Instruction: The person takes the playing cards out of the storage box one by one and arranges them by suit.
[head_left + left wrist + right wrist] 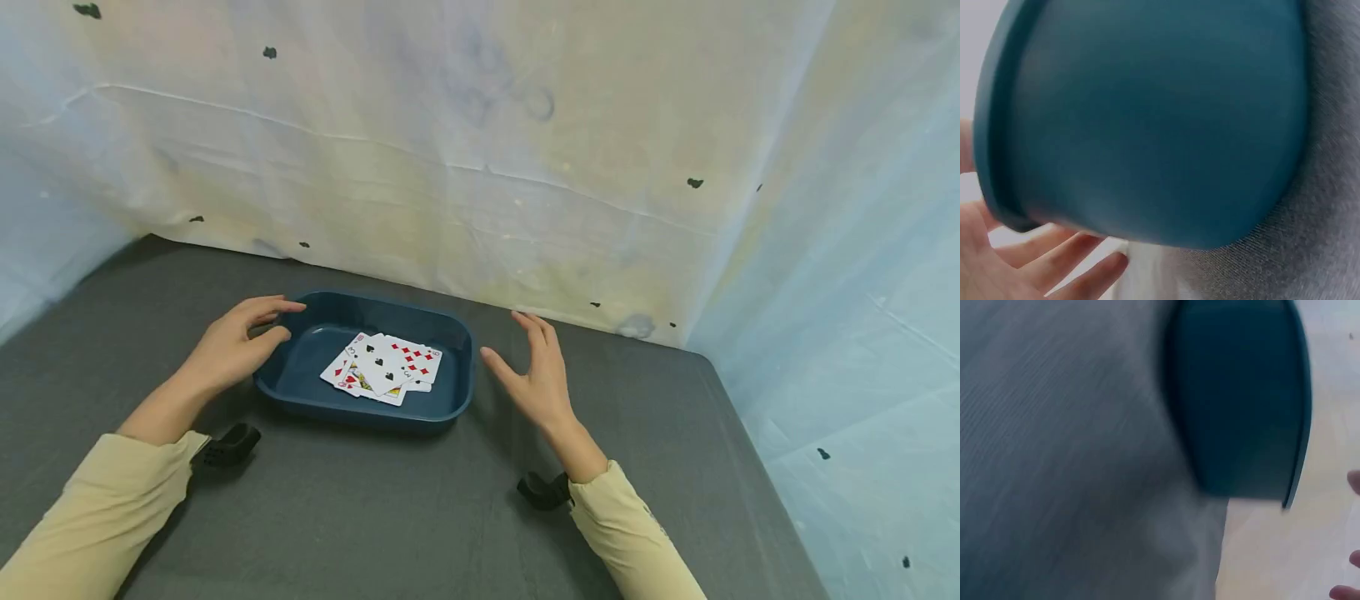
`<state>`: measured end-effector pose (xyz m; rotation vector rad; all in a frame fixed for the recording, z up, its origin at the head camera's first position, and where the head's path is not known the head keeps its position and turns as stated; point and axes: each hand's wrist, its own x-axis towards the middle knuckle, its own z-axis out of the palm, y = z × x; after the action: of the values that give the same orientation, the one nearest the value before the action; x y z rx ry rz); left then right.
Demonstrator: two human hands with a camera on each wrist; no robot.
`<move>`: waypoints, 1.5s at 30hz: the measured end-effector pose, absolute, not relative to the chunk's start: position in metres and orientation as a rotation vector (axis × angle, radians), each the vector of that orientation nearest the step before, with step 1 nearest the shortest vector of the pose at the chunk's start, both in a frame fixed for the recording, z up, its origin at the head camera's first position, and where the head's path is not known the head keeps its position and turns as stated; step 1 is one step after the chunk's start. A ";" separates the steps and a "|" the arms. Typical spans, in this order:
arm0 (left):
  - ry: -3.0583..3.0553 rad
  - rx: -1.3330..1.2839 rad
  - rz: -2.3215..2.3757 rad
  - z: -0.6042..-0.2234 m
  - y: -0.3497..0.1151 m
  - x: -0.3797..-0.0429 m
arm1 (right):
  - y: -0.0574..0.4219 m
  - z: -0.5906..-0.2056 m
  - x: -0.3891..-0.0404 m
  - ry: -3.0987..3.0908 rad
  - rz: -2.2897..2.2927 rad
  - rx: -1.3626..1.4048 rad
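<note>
A dark blue rectangular tray with raised walls stands on the table, and a loose pile of playing cards lies face up inside it. The three of spades is on top, over diamonds and a picture card. At the tray's left end is my left hand, thumb and fingers spread apart around the rim with nothing gripped. My right hand hovers just off the right end, fingers parted and holding nothing. In the left wrist view the tray's outer wall fills most of the picture, fingers beside it.
The grey cloth-covered table reaches back to a pale hanging sheet behind the tray. More sheeting hangs along the right edge. Black wrist devices sit under both sleeves.
</note>
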<state>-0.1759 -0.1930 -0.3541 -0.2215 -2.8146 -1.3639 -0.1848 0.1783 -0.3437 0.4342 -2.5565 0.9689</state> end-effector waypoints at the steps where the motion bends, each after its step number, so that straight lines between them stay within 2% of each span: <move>1: -2.819 -0.189 -1.429 -0.355 -0.195 -0.177 | 0.173 -0.342 -0.185 -2.551 0.987 0.446; 5: -2.823 -0.105 -1.648 -0.361 -0.203 -0.178 | 0.152 -0.335 -0.186 -2.548 1.071 0.469; 11: -2.763 -0.116 -1.862 -0.364 -0.211 -0.179 | 0.123 -0.329 -0.191 -2.594 1.231 0.465; 21: -2.762 -0.122 -1.986 -0.367 -0.216 -0.180 | 0.081 -0.334 -0.201 -2.793 1.364 0.433; 29: -2.718 -0.109 -2.055 -0.368 -0.212 -0.181 | 0.056 -0.343 -0.208 -3.187 1.000 0.458; 37: -2.732 -0.102 -2.038 -0.367 -0.209 -0.182 | 0.048 -0.348 -0.202 -3.264 0.645 0.486; 45: -2.722 -0.085 -2.059 -0.366 -0.207 -0.183 | 0.053 -0.346 -0.204 -3.295 0.732 0.374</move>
<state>-0.1831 -0.2072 -0.3660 -0.0845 -2.7225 -2.0585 -0.2039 0.0526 -0.3461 0.3737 -3.2952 0.7324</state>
